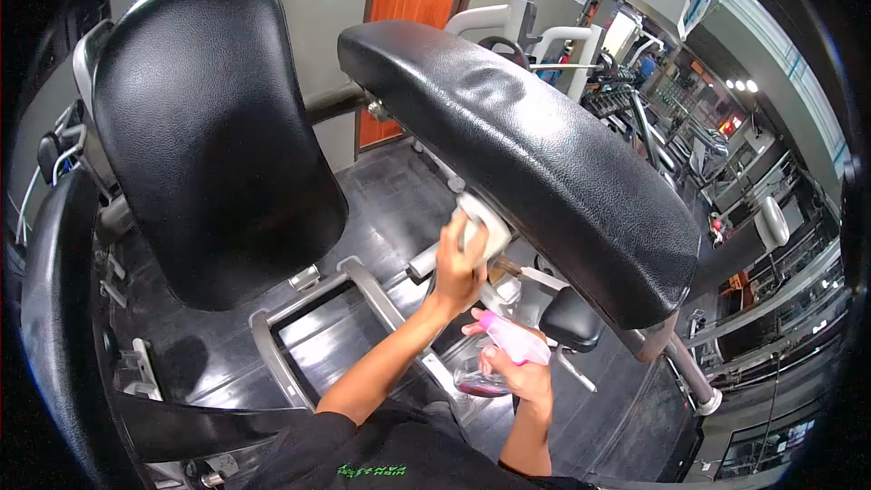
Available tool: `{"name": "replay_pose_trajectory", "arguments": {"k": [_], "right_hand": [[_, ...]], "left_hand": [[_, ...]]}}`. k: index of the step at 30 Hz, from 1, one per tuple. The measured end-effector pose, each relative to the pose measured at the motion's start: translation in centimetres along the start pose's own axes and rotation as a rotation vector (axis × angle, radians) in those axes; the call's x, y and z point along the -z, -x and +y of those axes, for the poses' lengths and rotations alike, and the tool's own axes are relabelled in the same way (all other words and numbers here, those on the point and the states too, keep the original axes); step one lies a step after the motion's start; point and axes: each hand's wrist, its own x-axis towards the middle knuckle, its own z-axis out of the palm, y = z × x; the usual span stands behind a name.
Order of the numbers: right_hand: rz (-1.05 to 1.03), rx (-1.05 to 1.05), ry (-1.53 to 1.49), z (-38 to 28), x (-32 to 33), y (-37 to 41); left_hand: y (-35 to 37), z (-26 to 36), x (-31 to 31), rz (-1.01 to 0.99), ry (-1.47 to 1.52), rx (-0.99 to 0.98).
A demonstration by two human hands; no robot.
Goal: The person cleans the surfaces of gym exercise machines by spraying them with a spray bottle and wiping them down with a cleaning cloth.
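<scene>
My left hand (461, 265) reaches forward under the edge of a long black padded cushion (544, 141). Its fingers are curled, slightly blurred, around a white cloth (488, 218) held against the machine's pale frame just below the cushion. Lower and to the right, my right hand (524, 376) grips a spray bottle (515, 341) with a pink-and-white trigger head. The bottle's clear body shows beneath the fingers, partly hidden by them. A grey tube end (423, 265) juts out beside my left wrist.
A black backrest pad (213, 127) rises at the left, with another black pad (59, 299) at the far left edge. Metal frame bars (281, 358) cross the dark floor. A small black seat (572, 318) lies beyond my right hand. More gym machines line the right side.
</scene>
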Motion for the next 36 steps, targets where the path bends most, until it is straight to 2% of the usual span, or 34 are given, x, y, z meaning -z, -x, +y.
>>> {"name": "replay_pose_trajectory", "arguments": {"k": [1, 2, 4, 5, 9, 10, 11, 13, 16, 17, 19, 21, 23, 25, 27, 29, 30, 31, 32, 34, 36], "right_hand": [[0.003, 0.002, 0.0, 0.1, 0.0, 0.0], [0.006, -0.005, 0.021, 0.2, 0.1, 0.0], [0.006, -0.015, 0.041, 0.3, 0.1, 0.1], [0.019, -0.013, 0.026, 0.4, 0.1, 0.2], [0.067, 0.008, -0.002, 0.6, 0.0, 0.9], [0.069, 0.007, -0.001, 0.7, 0.0, 1.1], [0.078, 0.014, -0.016, 0.8, 0.0, 1.2], [0.089, 0.025, -0.031, 0.8, 0.0, 1.2], [0.127, 0.036, -0.044, 0.8, 0.1, 1.1], [0.142, 0.025, -0.06, 0.8, 0.1, 1.1], [0.159, 0.014, -0.075, 0.9, 0.0, 1.0], [0.164, 0.037, -0.089, 1.2, -0.1, 0.9], [0.162, 0.033, -0.097, 1.0, -0.2, 0.8], [0.156, 0.023, -0.108, 1.0, -0.3, 0.7], [0.106, 0.029, -0.023, 1.2, -0.2, 0.4], [0.092, 0.037, -0.036, 1.6, -0.3, 0.2], [0.082, 0.044, -0.046, 1.7, -0.4, 0.0], [0.08, 0.044, -0.047, 1.6, -0.6, -0.2], [0.09, 0.043, -0.069, 1.6, -0.8, -0.3], [0.099, 0.041, -0.092, 1.6, -1.0, -0.4], [0.086, 0.047, -0.094, 1.5, -1.1, -0.6]], "left_hand": [[2.0, -1.3, 0.2, -0.068, -0.06, -0.128], [3.3, -1.5, 0.9, -0.068, -0.059, -0.128], [5.9, -1.7, 2.4, -0.317, -0.035, -0.132], [7.1, -2.0, 2.9, -0.362, 0.012, -0.088], [6.8, -1.1, 2.9, -0.298, 0.131, 0.204], [5.7, -0.6, 2.6, -0.25, 0.204, 0.238], [4.3, -0.2, 2.1, -0.132, 0.202, 0.232], [0.8, 0.8, 2.4, -0.032, 0.128, 0.279], [-2.5, 1.8, 1.8, 0.162, 0.27, 0.416], [-3.0, 1.9, 1.3, 0.159, 0.269, 0.415], [-3.5, 2.4, 0.6, 0.148, 0.139, 0.182], [-1.5, 1.0, -0.3, 0.172, 0.11, 0.133], [1.1, -1.6, 0.3, -0.057, 0.094, -0.037], [3.5, -2.4, 2.0, -0.114, 0.073, -0.002], [4.5, -3.1, 4.1, -0.267, 0.052, 0.232], [5.6, -5.4, 4.6, -0.138, 0.095, 0.517], [4.9, -6.0, 4.7, -0.038, 0.024, 0.631], [3.2, -6.4, 5.0, 0.064, -0.022, 0.633], [0.6, -6.5, 5.7, 0.109, 0.148, 0.733], [-5.6, -5.6, 6.8, 0.204, 0.166, 0.799], [-9.7, -6.7, 6.6, 0.281, 0.14, 0.542]]}}
